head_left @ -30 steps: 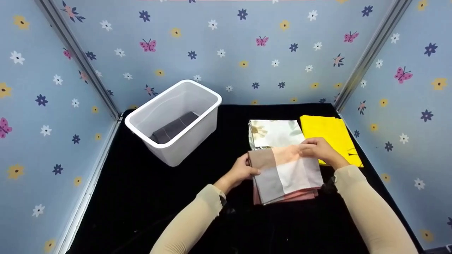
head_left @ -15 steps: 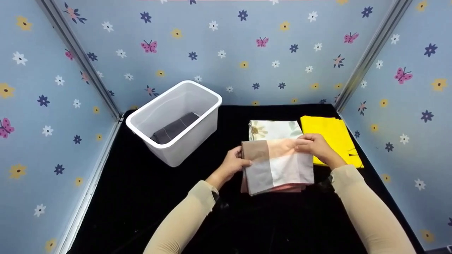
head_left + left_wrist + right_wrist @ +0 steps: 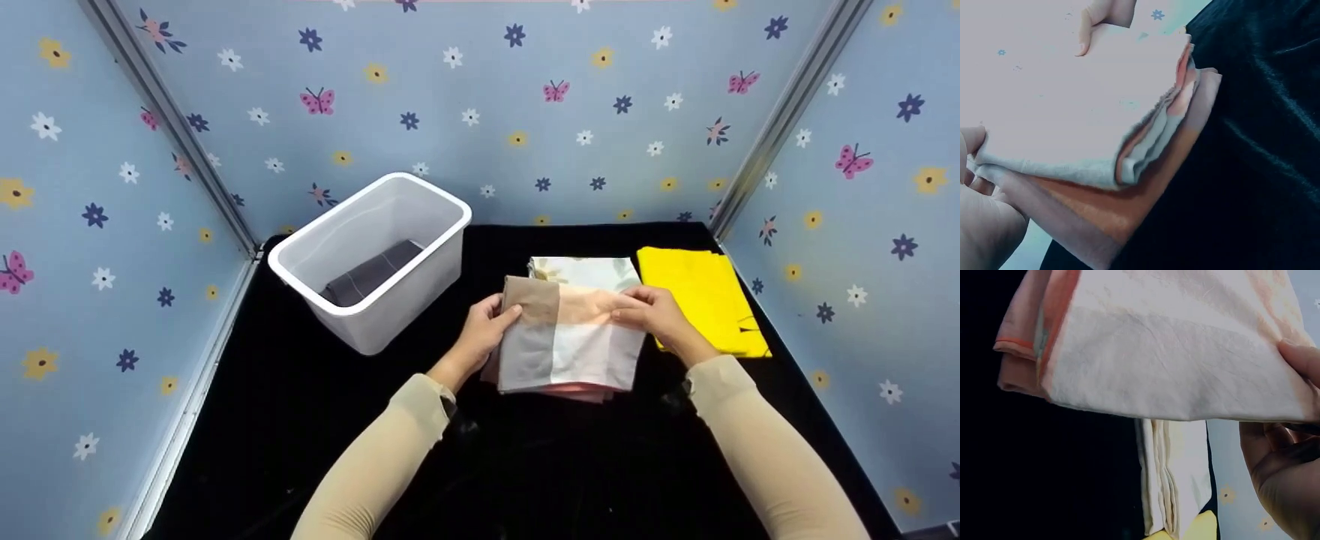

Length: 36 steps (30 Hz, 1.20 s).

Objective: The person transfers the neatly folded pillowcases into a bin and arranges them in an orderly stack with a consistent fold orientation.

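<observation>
A folded checked cloth (image 3: pixel 574 337) in brown, peach, grey and white is held up between both hands. My left hand (image 3: pixel 480 334) grips its left edge, thumb on top and fingers beneath. At its upper right edge my right hand (image 3: pixel 660 315) pinches it between thumb and fingers. The left wrist view shows the layered folds of the checked cloth (image 3: pixel 1084 112), with a loose flap hanging below. Behind it, partly covered, lies a folded white floral cloth (image 3: pixel 585 270); in the right wrist view this floral cloth (image 3: pixel 1185 467) shows beneath the held one.
A white plastic bin (image 3: pixel 420 300) stands at the back left with a dark grey folded cloth (image 3: pixel 375 274) inside. A folded yellow cloth (image 3: pixel 697 292) lies at the right. Black fabric (image 3: pixel 300 420) covers the table, and flower-patterned walls (image 3: pixel 517 112) enclose three sides.
Both hands have moved left and slightly away from the body, carrying the checked cloth with them. It now covers more of the floral cloth's front. The bin and yellow cloth stay in place.
</observation>
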Available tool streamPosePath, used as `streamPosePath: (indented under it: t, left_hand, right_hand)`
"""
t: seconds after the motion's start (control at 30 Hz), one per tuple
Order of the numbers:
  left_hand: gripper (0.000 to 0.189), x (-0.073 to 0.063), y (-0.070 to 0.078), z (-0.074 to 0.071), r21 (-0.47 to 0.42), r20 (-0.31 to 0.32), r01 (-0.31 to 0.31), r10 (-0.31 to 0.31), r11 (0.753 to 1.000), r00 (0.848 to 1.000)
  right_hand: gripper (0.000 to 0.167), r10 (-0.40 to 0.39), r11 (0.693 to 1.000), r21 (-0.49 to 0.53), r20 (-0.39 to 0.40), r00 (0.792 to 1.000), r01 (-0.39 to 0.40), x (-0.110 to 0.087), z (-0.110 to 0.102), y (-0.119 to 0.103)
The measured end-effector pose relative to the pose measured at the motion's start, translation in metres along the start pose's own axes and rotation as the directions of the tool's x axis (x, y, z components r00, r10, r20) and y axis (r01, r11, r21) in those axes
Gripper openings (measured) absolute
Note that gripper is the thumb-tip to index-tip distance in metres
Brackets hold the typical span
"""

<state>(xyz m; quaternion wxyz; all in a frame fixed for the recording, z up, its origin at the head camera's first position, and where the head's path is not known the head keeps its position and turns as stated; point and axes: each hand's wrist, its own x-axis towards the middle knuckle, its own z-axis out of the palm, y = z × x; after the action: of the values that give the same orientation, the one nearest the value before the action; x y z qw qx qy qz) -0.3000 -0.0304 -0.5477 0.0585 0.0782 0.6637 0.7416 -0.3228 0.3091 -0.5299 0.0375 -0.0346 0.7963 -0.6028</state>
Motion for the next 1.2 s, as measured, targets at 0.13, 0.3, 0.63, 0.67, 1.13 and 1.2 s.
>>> streamPosePath:
  t: [0.13, 0.3, 0.63, 0.67, 1.13, 1.2]
  left_hand:
    - [0.030, 0.001, 0.007, -0.006, -0.001, 0.020, -0.035, 0.035, 0.999, 0.999]
    - [0.028, 0.003, 0.018, -0.011, 0.007, 0.044, -0.076, 0.076, 0.997, 0.996]
    - [0.025, 0.004, 0.034, -0.023, -0.032, 0.052, -0.045, 0.047, 0.998, 0.998]
    - [0.025, 0.004, 0.035, -0.024, -0.044, 0.051, -0.042, 0.044, 0.998, 0.998]
    - [0.035, 0.004, 0.054, -0.033, -0.243, 0.009, -0.045, 0.048, 0.969, 0.999]
    - [0.037, 0.005, 0.056, -0.034, -0.271, 0.005, -0.047, 0.050, 0.962, 0.999]
  right_hand:
    - [0.016, -0.001, 1.000, 0.020, -0.011, 1.000, 0.001, -0.001, 0.006, 0.003]
    - [0.022, 0.010, 0.995, 0.098, -0.010, 1.000, -0.009, -0.001, 0.017, 0.008]
    - [0.034, 0.057, 0.947, 0.311, 0.079, 0.995, -0.079, -0.002, 0.041, 0.019]
    - [0.034, 0.063, 0.942, 0.324, 0.094, 0.994, -0.090, -0.003, 0.044, 0.020]
    - [0.033, -0.004, 0.744, 0.640, 0.291, 0.957, -0.191, -0.007, 0.087, 0.035]
    - [0.035, -0.020, 0.722, 0.662, 0.311, 0.950, -0.202, -0.007, 0.094, 0.035]
